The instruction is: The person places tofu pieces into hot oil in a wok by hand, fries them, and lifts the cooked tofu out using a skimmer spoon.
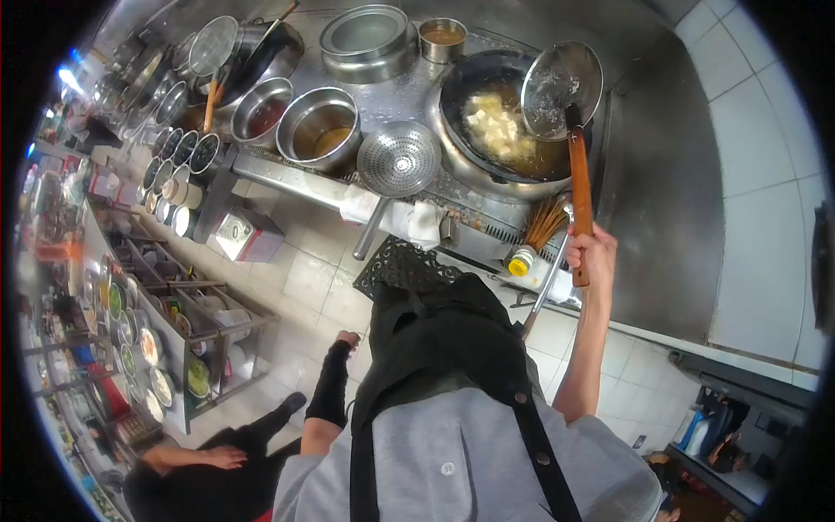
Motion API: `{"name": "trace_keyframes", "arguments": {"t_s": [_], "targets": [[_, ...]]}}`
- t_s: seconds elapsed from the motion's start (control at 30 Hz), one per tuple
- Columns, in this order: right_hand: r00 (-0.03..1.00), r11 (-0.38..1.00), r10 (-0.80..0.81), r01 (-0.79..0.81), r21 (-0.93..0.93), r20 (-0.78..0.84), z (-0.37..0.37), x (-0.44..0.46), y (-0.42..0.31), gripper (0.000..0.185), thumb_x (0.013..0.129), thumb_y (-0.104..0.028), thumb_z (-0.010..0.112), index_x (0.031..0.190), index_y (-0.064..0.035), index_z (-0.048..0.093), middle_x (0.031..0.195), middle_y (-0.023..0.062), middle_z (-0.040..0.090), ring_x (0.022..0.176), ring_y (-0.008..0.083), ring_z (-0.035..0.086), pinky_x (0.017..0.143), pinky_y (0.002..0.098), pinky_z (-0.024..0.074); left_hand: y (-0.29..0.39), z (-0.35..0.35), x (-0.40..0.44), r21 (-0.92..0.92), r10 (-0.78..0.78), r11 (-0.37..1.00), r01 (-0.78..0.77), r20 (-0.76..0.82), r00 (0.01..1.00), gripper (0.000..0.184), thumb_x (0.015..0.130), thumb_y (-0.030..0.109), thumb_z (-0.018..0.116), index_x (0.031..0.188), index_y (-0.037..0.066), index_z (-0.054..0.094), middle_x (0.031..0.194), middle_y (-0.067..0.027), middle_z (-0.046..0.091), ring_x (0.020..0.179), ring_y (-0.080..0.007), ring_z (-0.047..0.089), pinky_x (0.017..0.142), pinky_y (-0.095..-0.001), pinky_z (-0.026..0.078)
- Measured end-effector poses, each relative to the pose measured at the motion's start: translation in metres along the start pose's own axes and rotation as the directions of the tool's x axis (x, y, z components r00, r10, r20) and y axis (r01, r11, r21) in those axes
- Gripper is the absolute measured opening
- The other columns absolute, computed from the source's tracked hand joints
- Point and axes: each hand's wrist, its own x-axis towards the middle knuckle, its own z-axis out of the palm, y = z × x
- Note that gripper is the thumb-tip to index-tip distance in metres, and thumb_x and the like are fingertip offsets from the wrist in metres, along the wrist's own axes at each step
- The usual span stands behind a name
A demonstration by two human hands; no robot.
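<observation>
My right hand (pixel 592 254) is wrapped round the wooden handle of a mesh skimmer (pixel 557 78). The skimmer's round head hangs over the right side of a dark wok (pixel 452 96), with a few whitish bits on the mesh. Pale cubes that look like tofu (pixel 500 130) lie in brownish liquid in the wok. A metal-shafted tool (pixel 550 283) leans just below my right hand; its ends are partly hidden. Down by my left side, away from the stove, my left hand (pixel 349 338) hangs with its fingers curled and nothing visible in them.
A perforated ladle (pixel 400 159) rests left of the wok, near a white cloth (pixel 416 223). Metal pots (pixel 318 130) stand further left. A bamboo brush (pixel 546 222) and yellow-capped bottle (pixel 522 263) sit at the front edge. Another person (pixel 209 478) is at lower left.
</observation>
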Motion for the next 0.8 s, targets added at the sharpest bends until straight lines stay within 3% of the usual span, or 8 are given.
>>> {"name": "trace_keyframes", "arguments": {"t_s": [0.07, 0.1, 0.17, 0.27, 0.4, 0.5, 0.63, 0.8], "targets": [[0.999, 0.999, -0.033, 0.032, -0.016, -0.034, -0.003, -0.003, -0.004, 0.018, 0.078, 0.015, 0.053, 0.091, 0.0056, 0.061, 0.062, 0.0043, 0.051, 0.047, 0.0087, 0.044, 0.038, 0.0248, 0.0313, 0.012, -0.011, 0.017, 0.02, 0.047, 0.999, -0.047, -0.043, 0.998, 0.019, 0.091, 0.023, 0.062, 0.096, 0.008, 0.073, 0.087, -0.0068, 0.072, 0.084, -0.0236, 0.07, 0.073, -0.05, 0.055], [0.998, 0.999, -0.05, 0.049, -0.024, -0.048, -0.005, -0.004, -0.004, 0.018, 0.078, 0.015, 0.054, 0.092, 0.0058, 0.061, 0.062, 0.0043, 0.051, 0.047, 0.0086, 0.045, 0.038, 0.0249, 0.0314, 0.014, -0.016, 0.038, 0.299, 0.24, 0.924, -0.238, 0.031, 0.97, 0.024, 0.089, 0.028, 0.068, 0.09, 0.004, 0.073, 0.079, -0.0088, 0.071, 0.08, -0.0231, 0.071, 0.072, -0.0509, 0.057], [0.996, 0.993, -0.067, 0.06, -0.106, -0.065, -0.01, -0.004, -0.005, 0.017, 0.079, 0.013, 0.052, 0.091, 0.0055, 0.06, 0.069, 0.0051, 0.052, 0.049, 0.0081, 0.045, 0.04, 0.0236, 0.0318, 0.029, -0.021, 0.074, 0.666, 0.458, 0.621, -0.414, 0.121, 0.881, 0.033, 0.087, 0.032, 0.071, 0.088, 0.0, 0.073, 0.081, -0.0164, 0.074, 0.082, -0.0301, 0.074, 0.077, -0.0509, 0.059], [0.985, 0.965, -0.12, 0.087, -0.249, -0.121, -0.011, -0.002, -0.003, 0.014, 0.08, 0.012, 0.051, 0.088, 0.0043, 0.059, 0.07, 0.0047, 0.051, 0.049, 0.0077, 0.044, 0.04, 0.0233, 0.0314, 0.071, -0.017, 0.03, 0.615, 0.542, 0.672, -0.413, -0.027, 0.84, 0.038, 0.087, 0.034, 0.07, 0.091, -0.004, 0.073, 0.094, -0.026, 0.074, 0.091, -0.0393, 0.073, 0.085, -0.0503, 0.058], [0.977, 0.937, -0.139, 0.077, -0.341, -0.159, -0.013, 0.002, 0.006, 0.013, 0.08, 0.012, 0.051, 0.087, 0.0038, 0.057, 0.065, 0.0042, 0.05, 0.045, 0.0083, 0.043, 0.038, 0.0243, 0.0306, 0.15, -0.007, -0.126, 0.631, 0.602, 0.614, -0.475, 0.014, 0.798, 0.04, 0.088, 0.033, 0.066, 0.096, -0.006, 0.071, 0.099, -0.0312, 0.071, 0.096, -0.046, 0.07, 0.087, -0.0522, 0.056], [0.991, 0.989, 0.023, -0.042, -0.14, -0.134, -0.014, -0.001, 0.019, 0.01, 0.08, 0.008, 0.055, 0.089, 0.0047, 0.058, 0.062, 0.004, 0.05, 0.045, 0.0097, 0.044, 0.037, 0.0261, 0.0305, 0.178, 0.0, -0.158, 0.654, 0.716, 0.451, -0.607, 0.141, 0.684, 0.038, 0.091, 0.031, 0.062, 0.096, -0.005, 0.07, 0.097, -0.0321, 0.07, 0.096, -0.0479, 0.068, 0.086, -0.054, 0.055], [0.982, 0.952, 0.188, -0.185, 0.245, 0.012, -0.008, -0.012, 0.03, 0.023, 0.077, 0.012, 0.053, 0.1, 0.008, 0.057, 0.079, 0.0125, 0.056, 0.049, 0.0124, 0.045, 0.039, 0.0253, 0.0341, 0.203, 0.008, -0.202, 0.617, 0.817, 0.299, -0.728, 0.229, 0.529, 0.036, 0.095, 0.031, 0.059, 0.098, -0.004, 0.068, 0.094, -0.0326, 0.068, 0.095, -0.0504, 0.067, 0.085, -0.0566, 0.054], [0.916, 0.83, 0.273, -0.379, 0.409, 0.294, -0.015, 0.032, 0.071, 0.031, 0.079, 0.01, 0.054, 0.109, 0.0097, 0.053, 0.083, 0.0119, 0.056, 0.054, 0.0099, 0.042, 0.045, 0.0227, 0.039, 0.217, 0.019, -0.24, 0.562, 0.852, 0.267, -0.783, 0.241, 0.464, 0.034, 0.095, 0.029, 0.061, 0.105, -0.003, 0.065, 0.092, -0.0331, 0.068, 0.093, -0.051, 0.066, 0.084, -0.0572, 0.053]]}}
